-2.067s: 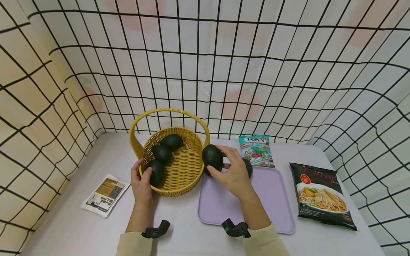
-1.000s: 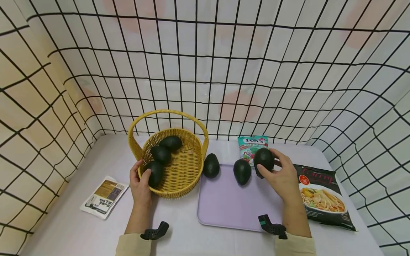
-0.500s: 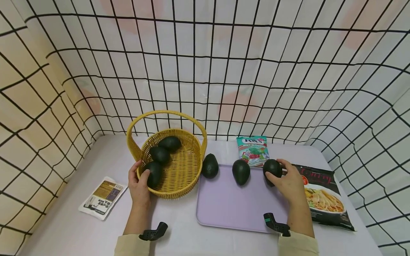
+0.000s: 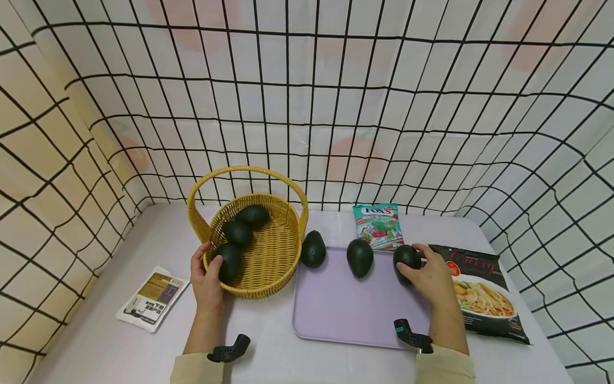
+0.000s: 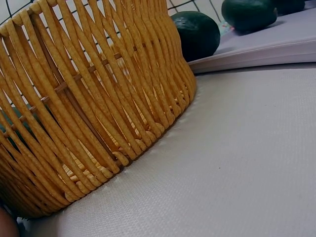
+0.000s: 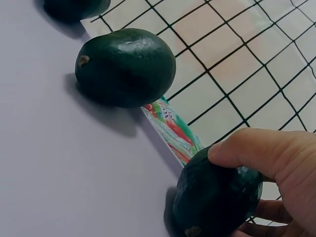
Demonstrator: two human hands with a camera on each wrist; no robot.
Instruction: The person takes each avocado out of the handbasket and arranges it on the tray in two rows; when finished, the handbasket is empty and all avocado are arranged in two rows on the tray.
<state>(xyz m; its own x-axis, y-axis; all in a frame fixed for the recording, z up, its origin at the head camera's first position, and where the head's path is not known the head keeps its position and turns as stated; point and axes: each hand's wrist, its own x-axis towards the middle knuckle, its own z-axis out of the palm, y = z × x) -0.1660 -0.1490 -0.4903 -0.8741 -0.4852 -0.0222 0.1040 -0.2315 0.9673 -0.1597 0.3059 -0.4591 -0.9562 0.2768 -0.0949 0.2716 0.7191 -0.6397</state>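
My right hand [image 4: 434, 274] holds a dark green avocado [image 4: 405, 263] at the tray's far right corner, thumb on one side and fingers on the other. In the right wrist view the avocado [image 6: 217, 195] sits on the tray, or very close to it. Two more avocados, a middle one [image 4: 360, 258] and a left one [image 4: 314, 249], lie along the back edge of the lilac tray [image 4: 355, 314]. My left hand [image 4: 207, 280] grips the left rim of a yellow wicker basket [image 4: 273, 256], thumb over the rim beside an avocado [image 4: 230, 262]. Two other avocados [image 4: 237, 233] lie behind that one.
A green candy bag [image 4: 379, 226] lies behind the tray. To the right, partly behind my right hand, is a black noodle packet [image 4: 484, 293]. A small white-and-brown pouch [image 4: 152, 298] lies left of the basket. A black grid-patterned sheet encloses the table's back and sides.
My right hand carried an avocado from beside the basket rightward, then lowered it to the tray's far right corner. My left hand stayed on the basket rim.
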